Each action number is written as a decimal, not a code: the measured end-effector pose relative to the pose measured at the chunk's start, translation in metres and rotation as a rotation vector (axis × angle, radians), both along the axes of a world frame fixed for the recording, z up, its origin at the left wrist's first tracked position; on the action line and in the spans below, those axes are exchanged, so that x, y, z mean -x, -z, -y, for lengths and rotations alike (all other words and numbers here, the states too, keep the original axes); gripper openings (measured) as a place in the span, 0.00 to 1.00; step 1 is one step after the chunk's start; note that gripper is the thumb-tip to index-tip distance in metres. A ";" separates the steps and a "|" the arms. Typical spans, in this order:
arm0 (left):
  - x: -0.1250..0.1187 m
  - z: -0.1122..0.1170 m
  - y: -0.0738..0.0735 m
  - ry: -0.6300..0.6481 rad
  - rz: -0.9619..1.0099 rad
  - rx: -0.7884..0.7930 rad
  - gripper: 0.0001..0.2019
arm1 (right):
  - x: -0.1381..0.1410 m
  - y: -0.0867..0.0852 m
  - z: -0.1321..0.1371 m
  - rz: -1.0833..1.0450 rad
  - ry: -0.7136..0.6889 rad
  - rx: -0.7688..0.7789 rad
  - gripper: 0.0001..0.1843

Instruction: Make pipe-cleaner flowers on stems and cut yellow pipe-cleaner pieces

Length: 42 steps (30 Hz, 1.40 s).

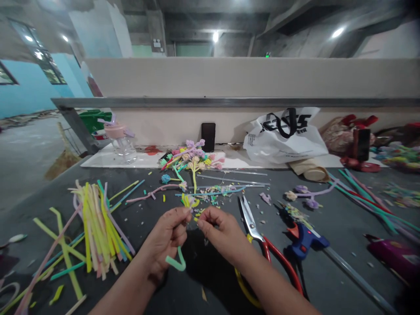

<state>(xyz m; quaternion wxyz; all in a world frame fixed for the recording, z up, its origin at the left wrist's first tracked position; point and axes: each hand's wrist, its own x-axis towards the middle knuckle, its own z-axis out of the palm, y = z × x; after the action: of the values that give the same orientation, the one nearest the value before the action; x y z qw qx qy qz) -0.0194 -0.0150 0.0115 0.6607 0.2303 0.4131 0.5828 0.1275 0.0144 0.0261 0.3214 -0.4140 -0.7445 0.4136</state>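
Yellow flower (190, 201) points toward the table's (141, 173) far edge, left hand (169, 229) pinching its base. Right hand (223, 227), just beside, pinches a yellow strip (196, 218).

Glue gun (303, 240), scissors (252, 225) and bundled stems (96, 225) mark a craft workshop.

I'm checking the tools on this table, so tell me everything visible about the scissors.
The scissors lie on the dark table, right of the right hand. Their shiny, metallic-looking blades point away from the person, seemingly slightly parted. One handle looks red, the other yellow. The right forearm hides part of the handles; whether it touches them is unclear.
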 end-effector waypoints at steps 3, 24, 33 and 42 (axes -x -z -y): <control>0.001 -0.001 0.002 0.036 0.030 -0.006 0.08 | -0.001 0.001 -0.001 0.027 0.009 -0.059 0.06; -0.004 -0.001 -0.003 0.033 0.209 -0.008 0.07 | 0.003 0.009 -0.002 0.045 0.039 -0.006 0.06; 0.003 -0.002 -0.001 0.018 0.183 -0.022 0.04 | -0.010 0.017 -0.007 0.334 -0.135 -0.315 0.10; 0.007 -0.002 0.007 0.063 0.159 -0.003 0.04 | -0.027 -0.036 0.010 0.400 0.069 -0.531 0.18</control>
<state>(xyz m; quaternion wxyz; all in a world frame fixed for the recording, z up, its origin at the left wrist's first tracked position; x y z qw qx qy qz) -0.0263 -0.0133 0.0048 0.7091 0.1973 0.3510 0.5789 0.1545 0.0042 0.0621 0.2795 -0.4137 -0.8601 0.1046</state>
